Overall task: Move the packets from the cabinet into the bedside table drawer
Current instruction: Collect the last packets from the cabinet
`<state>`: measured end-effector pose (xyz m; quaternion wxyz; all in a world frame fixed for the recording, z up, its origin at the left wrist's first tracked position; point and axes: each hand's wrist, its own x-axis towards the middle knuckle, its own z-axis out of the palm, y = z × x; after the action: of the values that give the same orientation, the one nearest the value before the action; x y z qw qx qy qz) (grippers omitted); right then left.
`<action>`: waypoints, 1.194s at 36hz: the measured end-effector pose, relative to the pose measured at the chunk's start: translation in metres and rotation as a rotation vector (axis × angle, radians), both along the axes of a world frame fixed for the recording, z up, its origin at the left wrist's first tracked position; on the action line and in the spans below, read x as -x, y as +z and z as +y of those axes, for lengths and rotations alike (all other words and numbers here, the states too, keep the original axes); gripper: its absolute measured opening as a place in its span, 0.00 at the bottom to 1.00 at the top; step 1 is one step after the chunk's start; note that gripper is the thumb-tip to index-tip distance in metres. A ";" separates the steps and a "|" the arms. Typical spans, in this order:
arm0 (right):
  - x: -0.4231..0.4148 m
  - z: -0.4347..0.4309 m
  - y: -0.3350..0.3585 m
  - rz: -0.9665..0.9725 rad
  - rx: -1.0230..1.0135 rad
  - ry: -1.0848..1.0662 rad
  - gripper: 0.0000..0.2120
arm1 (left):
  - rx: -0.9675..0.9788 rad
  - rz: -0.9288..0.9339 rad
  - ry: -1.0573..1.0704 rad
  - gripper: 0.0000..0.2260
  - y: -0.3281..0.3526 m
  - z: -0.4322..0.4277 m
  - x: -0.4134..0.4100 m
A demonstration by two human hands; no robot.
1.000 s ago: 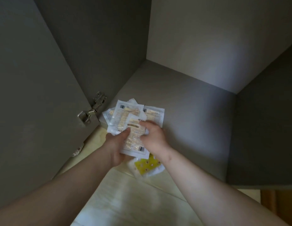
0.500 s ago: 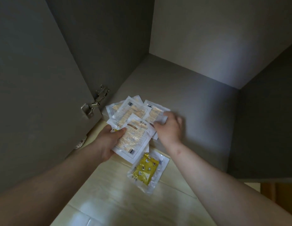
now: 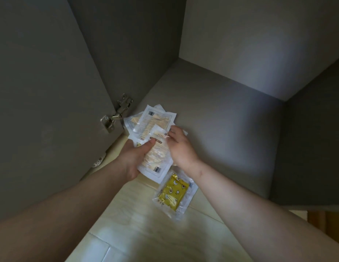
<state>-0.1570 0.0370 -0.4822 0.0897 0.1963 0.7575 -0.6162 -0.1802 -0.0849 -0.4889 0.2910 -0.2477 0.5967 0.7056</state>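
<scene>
Several white printed packets (image 3: 155, 121) sit clamped in your left hand (image 3: 132, 159) at the edge of the grey cabinet (image 3: 221, 120) as your right hand (image 3: 181, 148), back from its reach, pinches the top one, nearly ready to carry.

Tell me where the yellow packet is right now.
In the head view, the yellow packet shows just right of centre, below the right hand and the white packets, against the pale floor.
</scene>
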 end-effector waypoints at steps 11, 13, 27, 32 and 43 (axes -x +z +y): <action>-0.041 0.007 -0.017 -0.075 -0.034 0.074 0.11 | 0.094 0.082 -0.336 0.11 -0.001 -0.052 -0.006; -0.047 0.008 -0.025 -0.071 -0.187 0.144 0.12 | 0.130 0.077 -0.376 0.12 -0.002 -0.059 -0.013; -0.069 0.016 -0.039 -0.108 -1.036 0.872 0.44 | 0.215 -0.046 -0.498 0.25 -0.022 -0.090 -0.039; -0.064 0.017 -0.036 -0.231 -0.906 0.786 0.30 | 0.223 -0.037 -0.525 0.26 -0.020 -0.091 -0.037; -0.061 0.003 -0.018 -0.120 0.090 -0.068 0.09 | 0.298 0.040 -0.491 0.48 -0.029 -0.108 -0.029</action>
<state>-0.0962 0.0401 -0.5006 0.1225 0.2542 0.7153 -0.6393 -0.1512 -0.1933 -0.5177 0.4015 -0.1218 0.7417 0.5234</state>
